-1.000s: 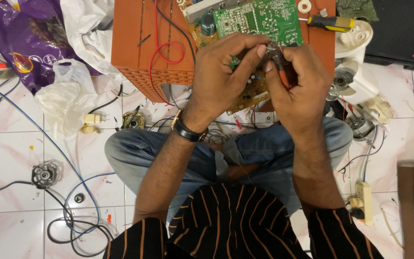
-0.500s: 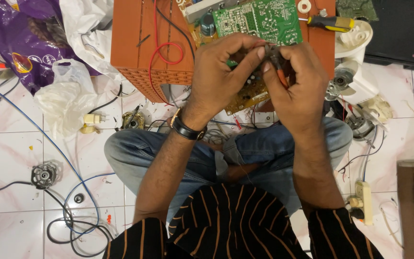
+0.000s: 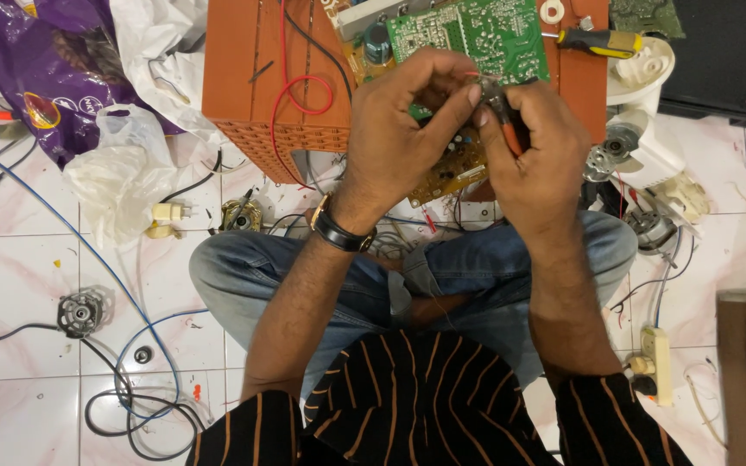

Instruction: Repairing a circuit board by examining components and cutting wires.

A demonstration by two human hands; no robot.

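Fingers [image 3: 455, 95] of the left hand [image 3: 399, 121] pinch something small I can't make out, while the right hand [image 3: 533, 151] is closed around orange-handled pliers [image 3: 504, 121]. Both hover over the green circuit board [image 3: 477, 34] on the orange surface [image 3: 243, 78], just above a yellowish board [image 3: 446, 168]. Done well, I'd judge, this calls for steadied wrists, a light squeeze, and clearance from the red wire [image 3: 300, 86].

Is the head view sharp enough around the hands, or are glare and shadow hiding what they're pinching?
Head view: evenly lit and sharp, no strong glare; the left hand and right hand themselves hide the pinched part, only a red-handled tool showing; green circuit board reads crisp.
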